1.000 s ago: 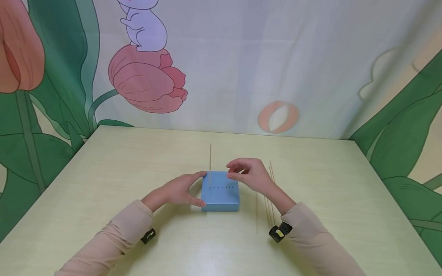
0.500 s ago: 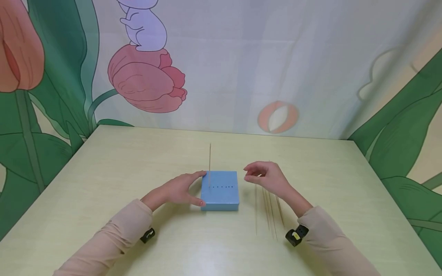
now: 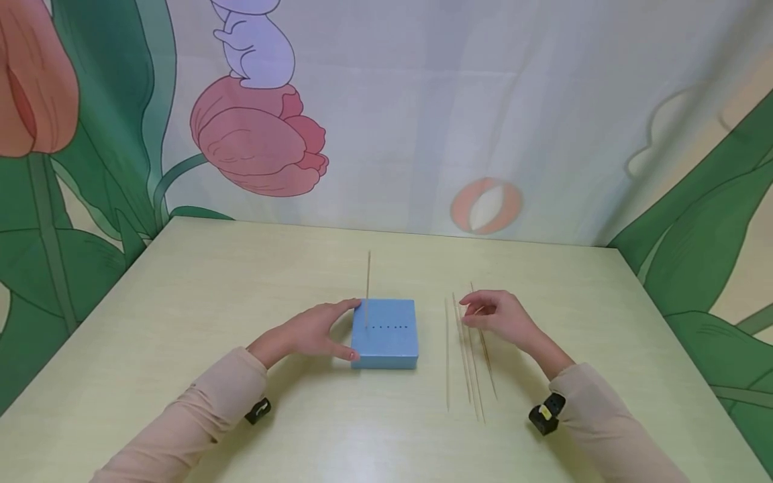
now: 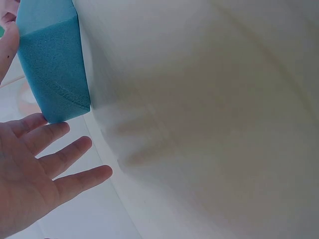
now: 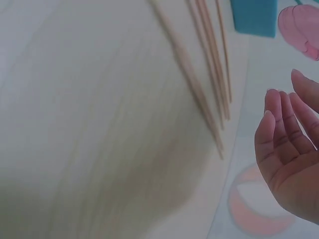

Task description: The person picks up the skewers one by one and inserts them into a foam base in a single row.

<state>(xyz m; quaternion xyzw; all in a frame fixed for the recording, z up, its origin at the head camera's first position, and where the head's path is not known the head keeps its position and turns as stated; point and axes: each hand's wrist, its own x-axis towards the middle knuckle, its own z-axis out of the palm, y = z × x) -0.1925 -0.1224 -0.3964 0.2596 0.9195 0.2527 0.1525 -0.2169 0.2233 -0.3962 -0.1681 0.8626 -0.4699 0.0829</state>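
Observation:
A blue foam block [image 3: 392, 343] sits on the table with a row of small holes across its top. One thin wooden stick [image 3: 368, 282] stands upright in the hole at the row's left end. My left hand [image 3: 314, 331] rests against the block's left side, thumb at the near corner and a finger at the far one. In the left wrist view its fingers [image 4: 72, 157] are spread and fairly straight. Several thin sticks [image 3: 467, 369] lie right of the block. Above them is my right hand [image 3: 501, 316], fingers loosely bent, holding nothing in the right wrist view.
The pale wooden table [image 3: 253, 268] reaches back to a printed curtain [image 3: 386, 134] with flowers and a white animal. A black wrist camera [image 3: 547, 414] is strapped at the right cuff, another [image 3: 258, 411] at the left.
My right hand has moved right, away from the block to over the lying sticks, uncovering more of them. The left hand and the upright stick have stayed in place.

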